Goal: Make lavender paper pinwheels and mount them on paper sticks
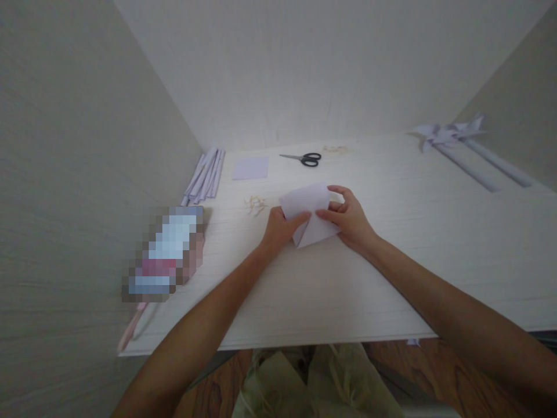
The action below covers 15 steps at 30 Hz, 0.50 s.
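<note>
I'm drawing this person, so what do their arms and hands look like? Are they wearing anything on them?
The left hand and right hand are bare: no gloves, and no rings that I can see. The left forearm and right forearm taper toward the hands, with no sleeves, watch or bracelet showing.

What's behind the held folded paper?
Beyond the paper, scissors lie on the table. Right hand fingers show partly past its right edge. Left hand fingertips behind it are covered.

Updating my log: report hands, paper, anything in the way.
Left hand, right hand both gripping folded paper. Scissors beyond it, not touching. No obstruction seen.
</note>
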Available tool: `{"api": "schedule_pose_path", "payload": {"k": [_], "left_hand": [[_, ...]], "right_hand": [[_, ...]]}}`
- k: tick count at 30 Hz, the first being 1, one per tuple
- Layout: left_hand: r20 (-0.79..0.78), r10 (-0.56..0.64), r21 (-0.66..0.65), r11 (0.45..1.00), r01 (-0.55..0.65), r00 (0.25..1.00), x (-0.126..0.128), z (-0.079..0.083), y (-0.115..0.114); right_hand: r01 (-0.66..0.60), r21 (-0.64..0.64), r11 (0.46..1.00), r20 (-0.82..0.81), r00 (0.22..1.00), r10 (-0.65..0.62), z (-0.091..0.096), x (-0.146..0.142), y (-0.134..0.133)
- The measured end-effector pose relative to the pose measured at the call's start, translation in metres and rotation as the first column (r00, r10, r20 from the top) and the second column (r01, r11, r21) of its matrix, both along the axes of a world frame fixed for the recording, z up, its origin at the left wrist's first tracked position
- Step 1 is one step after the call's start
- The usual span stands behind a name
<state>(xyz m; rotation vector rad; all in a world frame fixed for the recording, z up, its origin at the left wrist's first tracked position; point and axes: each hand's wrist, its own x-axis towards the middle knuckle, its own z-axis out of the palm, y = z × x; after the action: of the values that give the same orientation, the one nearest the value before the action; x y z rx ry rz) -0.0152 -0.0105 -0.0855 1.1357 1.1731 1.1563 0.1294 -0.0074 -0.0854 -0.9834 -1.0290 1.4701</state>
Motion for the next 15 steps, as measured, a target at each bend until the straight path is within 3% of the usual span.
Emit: {"api": "schedule_pose_path", "payload": {"k": [4, 6, 8, 11, 15], "left_hand": [[0.217, -0.133, -0.115, 0.98, 0.161, 0.967, -0.009, 0.007, 0.005], [0.25, -0.209, -0.132, 0.96, 0.248, 0.945, -0.014, 0.011, 0.007], [0.191, -0.307, -0.177, 0.923, 0.34, 0.932, -0.017, 0.014, 0.006], [-0.019, -0.425, -0.268, 0.874, 0.405, 0.905, -0.018, 0.017, 0.004], [-0.286, -0.4, -0.245, 0.909, 0.337, 0.871, -0.015, 0.017, 0.0]], "right_hand": [[-0.167, -0.046, 0.985, -0.001, 0.986, 0.167, 0.006, 0.01, 0.004], [-0.287, -0.036, 0.957, 0.032, 0.957, 0.289, 0.008, 0.015, 0.005], [-0.381, -0.026, 0.924, 0.075, 0.921, 0.382, 0.008, 0.018, 0.005], [-0.453, -0.009, 0.891, 0.117, 0.885, 0.451, 0.008, 0.02, 0.006], [-0.46, 0.018, 0.888, 0.132, 0.881, 0.454, 0.008, 0.019, 0.006]]}}
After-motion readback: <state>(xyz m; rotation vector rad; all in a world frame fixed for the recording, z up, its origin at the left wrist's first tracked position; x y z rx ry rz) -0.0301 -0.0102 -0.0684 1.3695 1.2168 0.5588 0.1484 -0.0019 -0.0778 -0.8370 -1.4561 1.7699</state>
